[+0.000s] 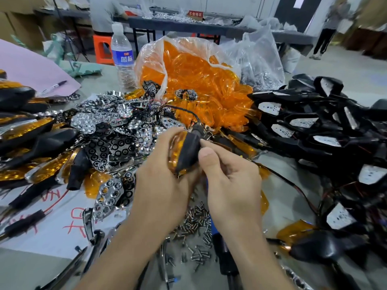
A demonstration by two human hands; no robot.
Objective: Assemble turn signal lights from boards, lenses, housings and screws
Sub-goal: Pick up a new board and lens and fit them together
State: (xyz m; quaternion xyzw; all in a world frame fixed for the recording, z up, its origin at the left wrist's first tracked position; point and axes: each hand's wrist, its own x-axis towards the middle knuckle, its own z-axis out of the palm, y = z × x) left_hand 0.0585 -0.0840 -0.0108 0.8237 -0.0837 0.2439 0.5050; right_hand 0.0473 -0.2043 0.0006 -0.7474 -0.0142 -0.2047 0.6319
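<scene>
In the frame centre the left hand [163, 181] grips the black plastic turn signal light with amber lens [186, 152] and the right hand [230, 181] pinches its back, so a slipping grip could pop the lens out.

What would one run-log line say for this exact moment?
left hand: grips turn signal light, amber lens fitted | right hand: pinches its black housing | screws: loose pile on table
</scene>
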